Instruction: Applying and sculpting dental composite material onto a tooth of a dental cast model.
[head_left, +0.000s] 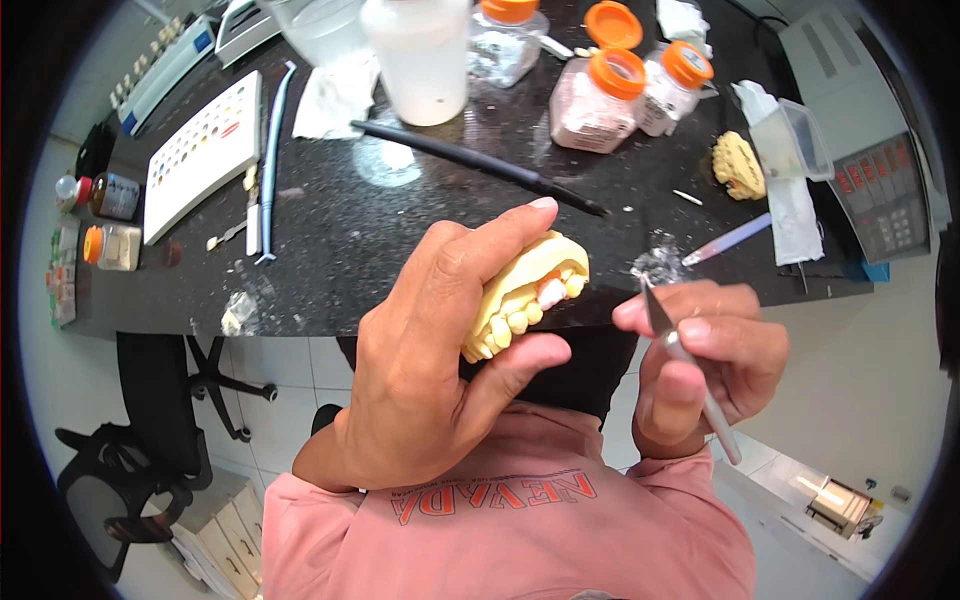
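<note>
Yellow plaster forms the dental cast (520, 295), which is gripped in the left hand (430, 370) above the near edge of the black desk (340, 230), fingers over its top and thumb beneath the teeth. A thin metal blade tool (680, 355) is pinched between thumb and fingers of the right hand (705, 365), its tip just beside the cast. Orange-capped jars (600, 100) stand farther back.

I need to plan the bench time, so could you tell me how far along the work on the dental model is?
Mid-way, it seems. The left hand grips the yellow dental model, one whitish-pink tooth already seated. The right hand holds a bladed instrument just beside it. A second model waits on the bench.
</note>
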